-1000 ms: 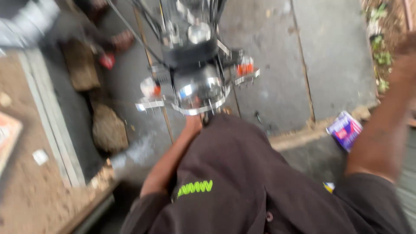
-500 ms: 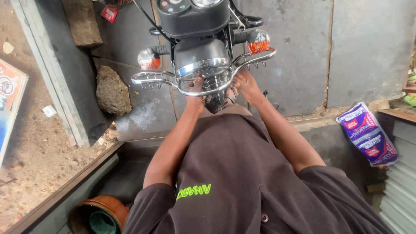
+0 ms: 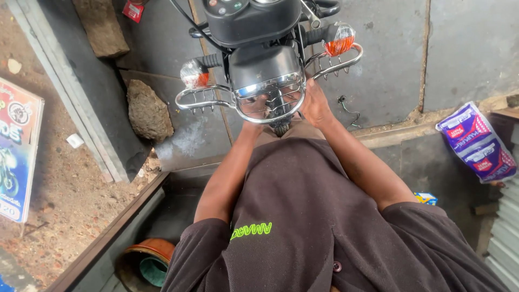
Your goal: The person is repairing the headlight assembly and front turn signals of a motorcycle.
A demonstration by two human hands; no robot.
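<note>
- As seen from the head camera, the person leans over the front of a parked black motorcycle (image 3: 254, 32), and both bare arms reach down to the round chrome-rimmed headlamp (image 3: 265, 81) set behind a curved chrome wire guard (image 3: 216, 103).
- Left hand (image 3: 251, 128): it lies under the lower left of the guard, mostly hidden by the rim, so whether its grip is apart or closed cannot be told.
- Right hand (image 3: 315, 105): it rests against the lower right of the headlamp rim, fingers (image 3: 309, 92) curled onto the chrome ring; the grip looks closed on the ring, though the fingertips are out of sight.
- Stage of work, as a judgement: the headlamp sits in place in its housing and nothing is seen removed or loose, so the handling appears to be at an early or middle stage, with the hands only seated on the lamp.
- Flanking parts: two orange turn-signal lamps, one on the left of the picture (image 3: 194, 74) and one on the right (image 3: 339, 40), stand just beside the hands, and the guard's short prongs crowd the approach.
- Surroundings: grey stone-slab floor (image 3: 465, 48), a rough brown rock (image 3: 147, 111) near the wheel line, a blue, white and pink printed plastic bag (image 3: 478, 143) well apart on the right, a colourful printed signboard (image 3: 16, 151) on the dirt on the left, and a rust-orange round vessel with teal inside (image 3: 146, 265) below.
- Own clothing: the dark brown shirt (image 3: 308, 216) blocks the view of the lower front of the machine.
</note>
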